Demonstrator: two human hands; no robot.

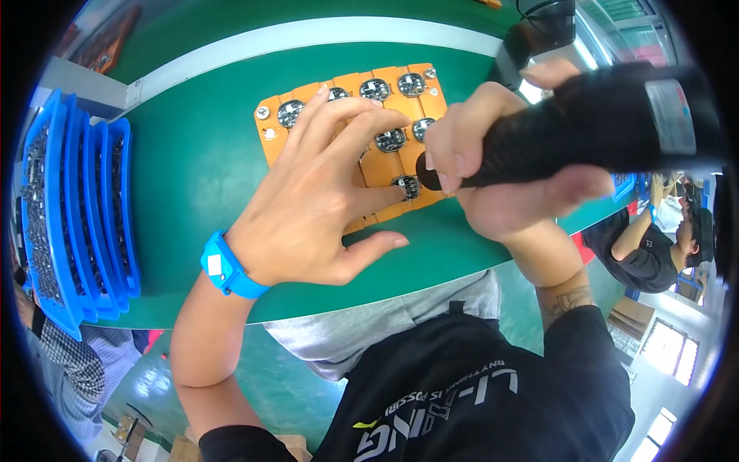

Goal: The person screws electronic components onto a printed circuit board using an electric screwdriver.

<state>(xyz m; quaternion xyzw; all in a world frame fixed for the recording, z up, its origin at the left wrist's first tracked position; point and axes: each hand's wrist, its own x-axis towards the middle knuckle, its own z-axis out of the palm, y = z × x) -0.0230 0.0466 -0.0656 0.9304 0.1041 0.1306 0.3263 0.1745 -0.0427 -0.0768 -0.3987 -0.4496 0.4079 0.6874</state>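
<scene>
An orange fixture plate (375, 179) lies on the green bench, with several small round circuit boards set in it, such as this round board (390, 139). My left hand (315, 192), in a blue wristband, spreads open over the plate's left half. One of its fingertips rests at a round board (406, 185) near the plate's front edge. In my right hand (493, 154) is a thick black tool (562, 127) that looks like an electric screwdriver. The tool's narrow end is beside that front board; whether it touches the board cannot be told.
Blue trays (92, 215) full of small dark parts stand stacked at the bench's left. A white ledge (308, 35) runs along the back. Black equipment (539, 38) stands at the back right. Another person (647, 246) sits at the right, and a checked sleeve (73, 366) shows at left.
</scene>
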